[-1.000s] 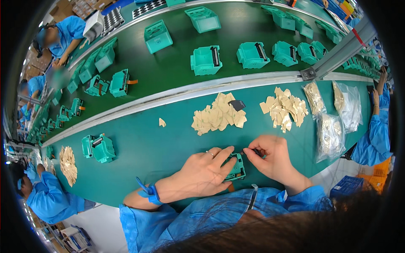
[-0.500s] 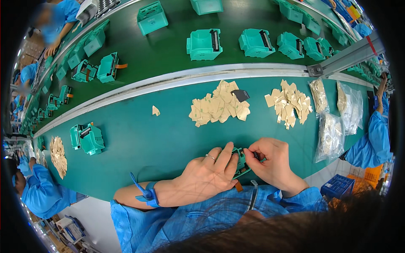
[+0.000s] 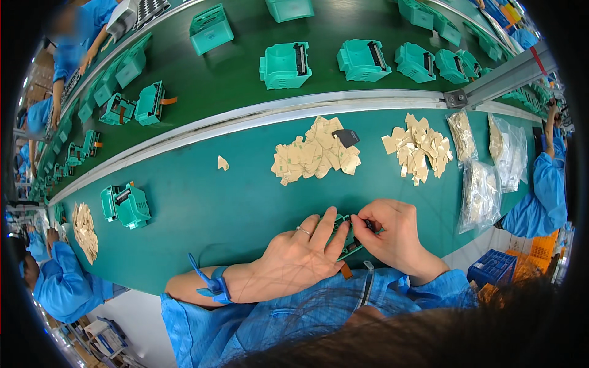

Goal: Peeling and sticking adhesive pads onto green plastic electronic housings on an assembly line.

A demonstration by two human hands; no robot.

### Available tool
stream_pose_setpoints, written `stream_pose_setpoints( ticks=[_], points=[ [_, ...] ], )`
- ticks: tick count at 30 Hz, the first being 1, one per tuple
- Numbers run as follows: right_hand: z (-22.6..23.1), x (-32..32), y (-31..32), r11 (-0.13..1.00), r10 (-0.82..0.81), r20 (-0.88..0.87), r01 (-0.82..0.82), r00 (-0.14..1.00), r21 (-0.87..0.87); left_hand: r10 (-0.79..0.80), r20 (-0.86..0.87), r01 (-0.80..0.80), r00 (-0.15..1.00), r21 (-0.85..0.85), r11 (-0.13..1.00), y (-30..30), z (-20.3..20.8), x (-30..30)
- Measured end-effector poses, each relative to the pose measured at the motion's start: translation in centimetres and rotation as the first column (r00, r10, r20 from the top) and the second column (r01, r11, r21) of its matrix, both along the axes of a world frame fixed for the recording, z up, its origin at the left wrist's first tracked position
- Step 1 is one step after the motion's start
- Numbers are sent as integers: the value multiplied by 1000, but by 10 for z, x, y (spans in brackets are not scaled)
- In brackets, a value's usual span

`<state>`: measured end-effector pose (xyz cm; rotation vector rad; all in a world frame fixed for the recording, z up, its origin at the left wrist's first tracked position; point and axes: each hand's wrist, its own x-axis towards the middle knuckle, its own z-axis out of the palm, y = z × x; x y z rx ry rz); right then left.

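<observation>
Bench [image 3: 202, 208]: green mat surface, running beside a dark green conveyor belt [image 3: 245, 73] behind a grey metal rail.

Packages: clear plastic bags [image 3: 485, 165] of small tan and pale parts are lying at the right end of the bench, flat and overlapping. No readable labels are being recorded.

Loose stock: two heaps of tan adhesive pads are sitting mid-bench, the larger heap [image 3: 316, 153] left of the smaller heap [image 3: 417, 147]; a dark square piece [image 3: 347, 137] is resting on the larger heap. One stray pad [image 3: 223, 163] is lying apart to the left.

Teal housings: one teal housing [image 3: 124, 205] is standing on the bench at the left; others [image 3: 285, 64] are riding on the belt.

Small teal assembly [image 3: 345, 236]: sitting at the near edge of the bench, between both hands, its long axis running roughly near-to-far; an orange tab is showing at its near end. Most of it is being hidden by the hands.

Left hand [image 3: 300, 257]: lying palm down, forearm coming in from the lower left with a blue wrist strap [image 3: 211, 285], fingers [image 3: 336, 233] spread over and pressing on the assembly.

Right hand [image 3: 399, 236]: curling in from the right, fingers pinching together on the assembly's right side.
</observation>
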<state>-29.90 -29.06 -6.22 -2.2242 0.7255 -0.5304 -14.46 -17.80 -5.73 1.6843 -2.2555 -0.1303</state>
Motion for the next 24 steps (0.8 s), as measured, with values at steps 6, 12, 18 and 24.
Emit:
stream_pose_setpoints(
  ticks=[6,12,18,24],
  points=[
    [-2,3,-6,999,4,-28,-3,1000,46,7,2,-7,1000,26,1000,0,0,2],
    [-13,-1,-19,935,55,-89,-20,995,355,-8,12,7,1000,18,1000,-1,0,0],
    [-15,-5,-22,962,105,-10,-99,994,254,-13,-7,14,1000,107,994,-5,7,0],
    [20,-13,-22,874,3,173,-87,985,478,-62,-70,47,996,-194,980,-9,-1,6]
  ],
)
